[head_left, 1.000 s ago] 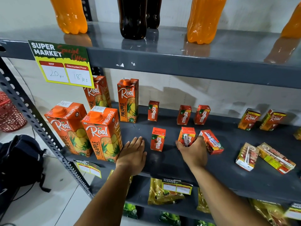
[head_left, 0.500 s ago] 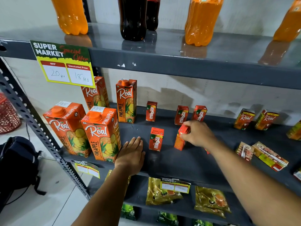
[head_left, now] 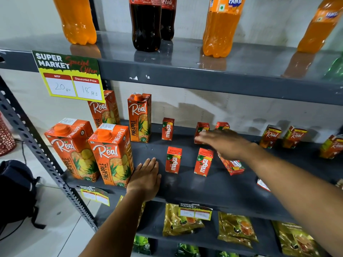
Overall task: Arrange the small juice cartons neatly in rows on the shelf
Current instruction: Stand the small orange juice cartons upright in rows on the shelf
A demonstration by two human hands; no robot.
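Observation:
On the dark grey middle shelf (head_left: 204, 190) stand small red Maaza cartons: three in a back row (head_left: 167, 129), (head_left: 201, 127), (head_left: 222, 125) and two upright in front (head_left: 173, 160), (head_left: 203, 162). Another small carton (head_left: 233, 166) lies tipped on its side right of them. My right hand (head_left: 222, 142) hovers open and blurred above the front-right carton, in front of the back row, holding nothing. My left hand (head_left: 146, 178) lies flat on the shelf's front edge beside the big cartons.
Tall Real pineapple cartons (head_left: 111, 153) fill the shelf's left end. Small Real cartons (head_left: 270, 136) stand at the right, one white-ended carton (head_left: 262, 184) lies near my forearm. Soda bottles (head_left: 145, 25) stand above, snack pouches (head_left: 181, 219) below, a price tag (head_left: 69, 76) hangs at left.
My right hand stood the small Maaza carton upright in the front row, let go of it and lifted up to the right. My left hand has stayed put.

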